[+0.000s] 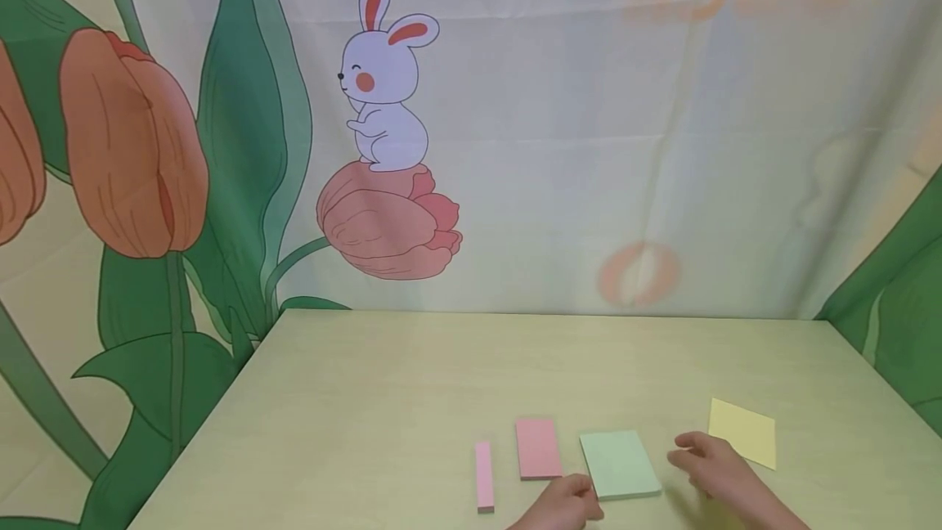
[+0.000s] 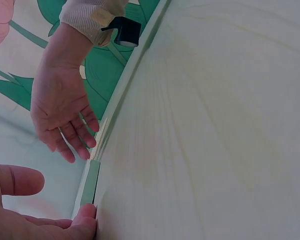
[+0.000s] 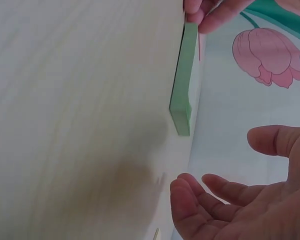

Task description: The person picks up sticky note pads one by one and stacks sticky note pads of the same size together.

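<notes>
Nearest to us are the 2 hands: the right hand (image 1: pixel 710 463), its thumb and fingers apart and holding nothing, hovers between the green pad (image 1: pixel 621 464) and the yellow note; the left hand (image 1: pixel 561 503), its thumb clear of its fingers, rests fingertips against the pad's near left corner. Under them we see the table (image 1: pixel 368 391), with all 4 pieces lying straight on it and no container in view. The green pad, the largest piece, lies flat between the hands; to set it well, we judge, we should nudge it lightly by its edges and square it to its neighbour. The yellow note (image 1: pixel 751 432) lies askew beyond the right hand, partly covered by it. Left of the green pad we find the pink pad (image 1: pixel 539 448), then the slim pink strip (image 1: pixel 483 477), the smallest, roughly parallel to it.
</notes>
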A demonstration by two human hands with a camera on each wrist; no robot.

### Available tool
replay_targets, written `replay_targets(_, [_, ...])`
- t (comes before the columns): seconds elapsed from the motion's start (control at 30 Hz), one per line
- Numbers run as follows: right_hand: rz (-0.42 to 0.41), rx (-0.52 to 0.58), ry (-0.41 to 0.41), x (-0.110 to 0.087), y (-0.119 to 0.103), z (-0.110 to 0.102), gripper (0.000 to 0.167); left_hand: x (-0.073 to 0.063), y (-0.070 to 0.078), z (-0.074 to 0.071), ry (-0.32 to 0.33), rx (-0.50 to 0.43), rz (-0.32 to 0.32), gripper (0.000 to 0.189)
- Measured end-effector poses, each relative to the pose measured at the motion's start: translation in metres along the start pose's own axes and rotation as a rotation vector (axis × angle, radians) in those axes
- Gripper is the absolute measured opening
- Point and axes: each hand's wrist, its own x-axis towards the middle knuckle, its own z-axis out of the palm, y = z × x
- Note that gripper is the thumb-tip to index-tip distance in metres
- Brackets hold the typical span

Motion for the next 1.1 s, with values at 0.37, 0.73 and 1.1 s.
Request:
replay_targets(0.37, [-0.056, -0.357, 0.119, 0.005, 0.01, -0.015, 0.038, 0.001, 0.0, 0.0, 0.019, 0.022, -0.003, 0.007])
replay_targets(0.73, [0.035, -0.428, 0.145, 0.006, 0.017, -0.032, 0.039, 0.003, 0.0, 0.0, 0.025, 0.019, -0.064, 0.035])
replay_targets(1.1, [0.135, -0.528, 0.133, 0.015, 0.021, -0.046, 0.047, 0.003, 0.002, 0.0, 0.005, 0.014, -0.05, 0.033])
